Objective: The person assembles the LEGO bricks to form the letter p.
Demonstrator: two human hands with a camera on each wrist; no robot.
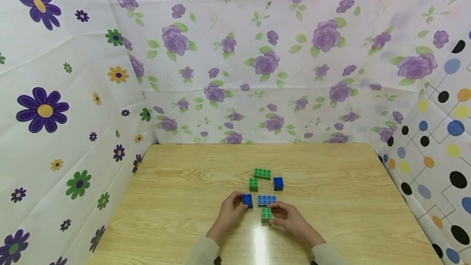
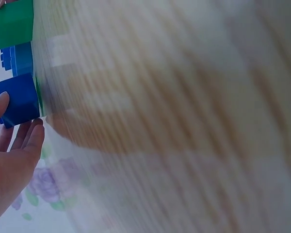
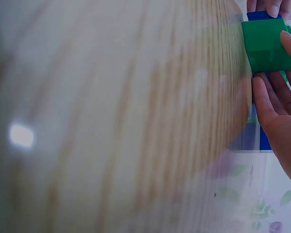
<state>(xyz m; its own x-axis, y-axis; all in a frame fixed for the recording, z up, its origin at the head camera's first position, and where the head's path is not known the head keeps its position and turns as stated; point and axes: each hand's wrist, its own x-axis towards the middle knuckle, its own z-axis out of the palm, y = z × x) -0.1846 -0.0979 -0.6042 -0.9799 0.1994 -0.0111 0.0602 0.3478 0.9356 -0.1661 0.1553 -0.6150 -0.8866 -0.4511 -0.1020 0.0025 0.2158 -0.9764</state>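
Wood tabletop [image 1: 176,207], floral cloth [image 1: 250,105] behind. Left hand [image 1: 229,212] pinches dark-blue brick [image 1: 247,200] thumb-to-fingers; right hand [image 1: 289,218] pinches light-green brick [image 1: 266,215] likewise. Both gripped by the sides, presumably leaving tops clear. Long blue brick [image 1: 266,200] lies just beyond the light-green one. Small green brick [image 1: 253,185], long green brick [image 1: 262,174], square blue brick [image 1: 278,183] sit farther out, probably grouped for reach.

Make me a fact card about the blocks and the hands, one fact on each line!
Blocks: six, three green and three blue
Left hand: pinches a held blue block
Right hand: pinches a held green block
Not held: long blue block, long green block, loose green block, loose blue block
Farthest from the person: long green block
Table: wood-patterned
Back cloth: purple flowers, green leaves
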